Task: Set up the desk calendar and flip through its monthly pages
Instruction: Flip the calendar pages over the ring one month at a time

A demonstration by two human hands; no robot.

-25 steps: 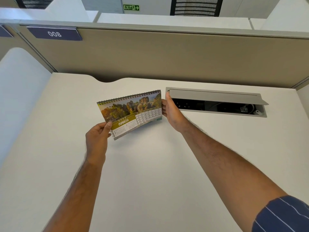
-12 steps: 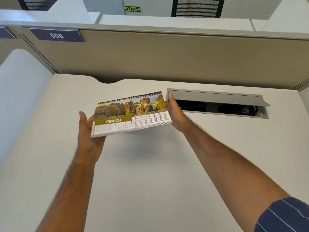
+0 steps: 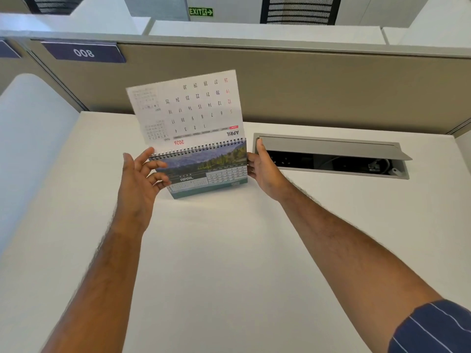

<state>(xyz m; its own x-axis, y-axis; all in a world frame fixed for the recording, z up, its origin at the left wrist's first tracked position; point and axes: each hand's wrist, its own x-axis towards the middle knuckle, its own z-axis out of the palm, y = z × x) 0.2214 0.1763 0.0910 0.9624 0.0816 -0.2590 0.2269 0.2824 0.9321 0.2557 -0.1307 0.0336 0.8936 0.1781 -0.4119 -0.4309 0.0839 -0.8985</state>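
A spiral-bound desk calendar [image 3: 204, 171] is held just above the white desk [image 3: 229, 263], its front page showing a mountain photo and APRIL. One page [image 3: 188, 108] stands flipped up over the black spiral, its back showing an upside-down April 2026 grid. My right hand [image 3: 265, 171] grips the calendar's right edge. My left hand [image 3: 140, 179] is at the calendar's left edge, fingers spread, with the thumb tip by the raised page's lower corner.
An open grey cable box [image 3: 331, 149] with dark sockets is set into the desk right of the calendar. A beige partition [image 3: 331, 85] with a blue 008 label [image 3: 84, 52] closes off the back. A white curved panel [image 3: 33, 138] stands at the left.
The March page has swung up over the spiral, uncovering April. My left hand let go of the lower left edge and spread open. The calendar now sits more upright.
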